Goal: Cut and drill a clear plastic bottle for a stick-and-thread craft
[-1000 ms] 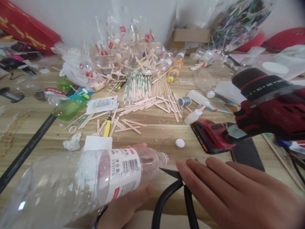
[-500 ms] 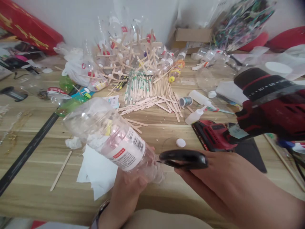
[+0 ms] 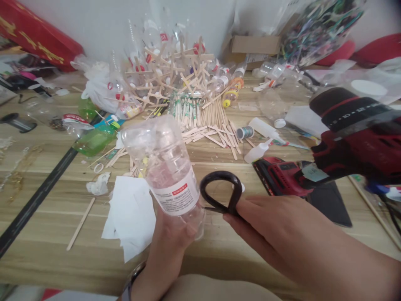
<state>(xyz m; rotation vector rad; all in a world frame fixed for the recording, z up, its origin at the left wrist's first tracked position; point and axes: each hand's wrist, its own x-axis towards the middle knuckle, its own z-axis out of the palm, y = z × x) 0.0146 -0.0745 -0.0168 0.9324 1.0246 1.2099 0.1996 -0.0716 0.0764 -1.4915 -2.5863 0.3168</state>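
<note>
Bottle (image 3: 176, 186) now at a steeper slant

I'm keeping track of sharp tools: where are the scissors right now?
In the head view, just right of centre, the scissors are in the right hand, close beside the plastic bottle held in the left hand.

Left hand (image 3: 173, 230): some fingers hidden behind the plastic bottle (image 3: 167, 165); fine print on bottle label (image 3: 178, 196) too small to read. Right hand (image 3: 272, 221) hides part of the black-handled scissors (image 3: 235, 197) — only one loop clear, blade contact with bottle can't be told. White cap (image 3: 243, 187) mostly covered by loop and hand. Right forearm cut by frame edge, cordless drill (image 3: 354, 146) too. Black tube (image 3: 39, 198) runs off left. Bagged colored strips (image 3: 316, 33) blurred, cropped at top — contents unclear.
</note>
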